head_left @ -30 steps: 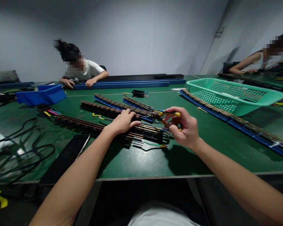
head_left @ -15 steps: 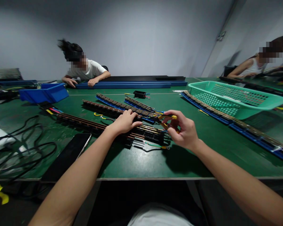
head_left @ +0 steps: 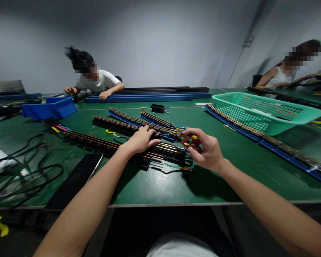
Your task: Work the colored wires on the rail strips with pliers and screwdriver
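Note:
My left hand (head_left: 141,139) lies over a black rail (head_left: 115,123) with copper-coloured strips, its fingers curved onto the rail and the thumb pointing right. Yellow-handled pliers (head_left: 190,136) are in my closed right hand (head_left: 209,150), and their head points left at the wired right ends of the rails. The pliers' tips are hard to make out among the wires. In front of my left wrist, another black rail (head_left: 89,139) runs toward the lower right. Blue-based curved rails (head_left: 128,115) lie just behind. A green-yellow wire (head_left: 176,166) with a ring terminal sticks out near my right hand.
A green perforated basket (head_left: 256,116) and a long blue-based rail (head_left: 270,142) stand at right. A blue bin (head_left: 49,109), tangled black cables (head_left: 37,157) and a phone (head_left: 77,178) lie left. Behind are a small black box (head_left: 157,107), long blue bars (head_left: 149,98) and two people.
My right hand and the pliers have shifted slightly left and down. My left hand stays on the rail. Across the table, a person's hand has lifted off the blue bars and moved left.

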Demonstrator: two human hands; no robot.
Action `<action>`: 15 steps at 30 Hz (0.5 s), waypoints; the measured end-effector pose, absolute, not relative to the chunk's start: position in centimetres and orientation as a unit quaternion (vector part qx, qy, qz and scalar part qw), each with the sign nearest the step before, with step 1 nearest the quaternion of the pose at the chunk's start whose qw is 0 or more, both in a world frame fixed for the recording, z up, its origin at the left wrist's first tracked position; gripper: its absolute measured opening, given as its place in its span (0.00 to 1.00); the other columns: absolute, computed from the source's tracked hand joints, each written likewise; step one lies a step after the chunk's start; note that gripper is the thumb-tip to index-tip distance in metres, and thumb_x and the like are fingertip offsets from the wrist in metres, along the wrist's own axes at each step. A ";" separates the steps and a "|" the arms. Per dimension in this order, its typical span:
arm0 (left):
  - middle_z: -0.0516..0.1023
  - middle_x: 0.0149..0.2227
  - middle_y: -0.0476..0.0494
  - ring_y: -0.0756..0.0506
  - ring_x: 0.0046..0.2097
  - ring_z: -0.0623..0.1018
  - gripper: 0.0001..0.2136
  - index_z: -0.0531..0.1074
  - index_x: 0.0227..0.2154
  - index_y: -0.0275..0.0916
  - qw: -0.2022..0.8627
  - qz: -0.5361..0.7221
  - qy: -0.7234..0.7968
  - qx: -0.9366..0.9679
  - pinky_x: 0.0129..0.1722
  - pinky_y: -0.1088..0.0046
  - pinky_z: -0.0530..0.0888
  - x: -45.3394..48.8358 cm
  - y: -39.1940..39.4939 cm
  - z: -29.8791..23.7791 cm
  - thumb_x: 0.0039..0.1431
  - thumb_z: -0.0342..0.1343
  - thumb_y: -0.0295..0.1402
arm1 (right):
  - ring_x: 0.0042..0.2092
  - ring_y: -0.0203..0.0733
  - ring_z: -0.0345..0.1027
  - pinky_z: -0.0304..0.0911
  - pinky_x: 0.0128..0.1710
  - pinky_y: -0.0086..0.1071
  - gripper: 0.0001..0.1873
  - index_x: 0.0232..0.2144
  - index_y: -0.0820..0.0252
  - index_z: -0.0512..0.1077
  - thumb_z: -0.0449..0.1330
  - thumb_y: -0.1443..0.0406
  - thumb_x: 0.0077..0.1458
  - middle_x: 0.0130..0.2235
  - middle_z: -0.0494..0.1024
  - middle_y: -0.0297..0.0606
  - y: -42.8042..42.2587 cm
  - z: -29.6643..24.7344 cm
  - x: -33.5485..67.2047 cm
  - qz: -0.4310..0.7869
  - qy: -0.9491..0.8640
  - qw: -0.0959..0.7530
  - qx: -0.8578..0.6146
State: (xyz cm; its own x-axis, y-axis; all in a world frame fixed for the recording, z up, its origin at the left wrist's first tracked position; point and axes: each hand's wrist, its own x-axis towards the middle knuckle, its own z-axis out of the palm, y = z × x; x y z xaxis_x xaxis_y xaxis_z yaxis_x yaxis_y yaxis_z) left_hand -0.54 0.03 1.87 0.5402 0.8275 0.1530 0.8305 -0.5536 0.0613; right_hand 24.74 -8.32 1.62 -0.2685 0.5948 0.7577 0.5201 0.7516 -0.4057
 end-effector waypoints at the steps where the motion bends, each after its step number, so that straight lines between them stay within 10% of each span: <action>1: 0.70 0.50 0.34 0.37 0.52 0.71 0.23 0.69 0.54 0.36 0.009 -0.081 -0.473 -0.877 0.53 0.60 0.69 -0.5 0.0 1.9 0.67 0.49 0.49 | 0.19 0.29 0.61 0.60 0.19 0.23 0.23 0.46 0.56 0.66 0.55 0.74 0.46 0.32 0.78 0.31 -8.3 1.6 24.7 0.040 -0.794 0.494 -0.351; 15: 0.70 0.51 0.33 0.36 0.53 0.71 0.24 0.69 0.55 0.35 0.004 -0.086 -0.470 -0.878 0.53 0.58 0.69 -0.5 0.1 1.7 0.67 0.49 0.49 | 0.21 0.29 0.64 0.62 0.21 0.23 0.23 0.46 0.56 0.66 0.54 0.75 0.47 0.34 0.78 0.33 -8.4 1.6 24.7 0.034 -0.820 0.477 -0.315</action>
